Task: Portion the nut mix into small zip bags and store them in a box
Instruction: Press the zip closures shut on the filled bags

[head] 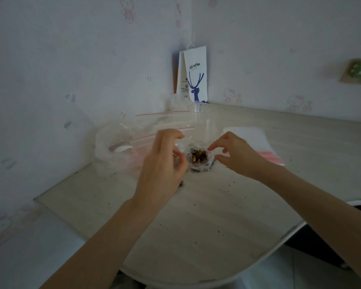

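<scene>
A small clear zip bag (199,158) with brown nut mix inside stands on the table (196,215) between my two hands. My left hand (163,161) pinches the bag's left edge with curled fingers. My right hand (236,153) pinches the bag's right edge between thumb and fingertips. The bag's mouth is spread between them. Behind it stands a tall clear plastic cup (200,122). A large clear bag with a white scoop (113,149) lies at the left.
Several empty zip bags with red strips (165,119) lie behind my left hand. A stack of small zip bags (256,140) lies to the right. A white paper coffee bag (194,76) stands in the wall corner. Crumbs dot the tabletop.
</scene>
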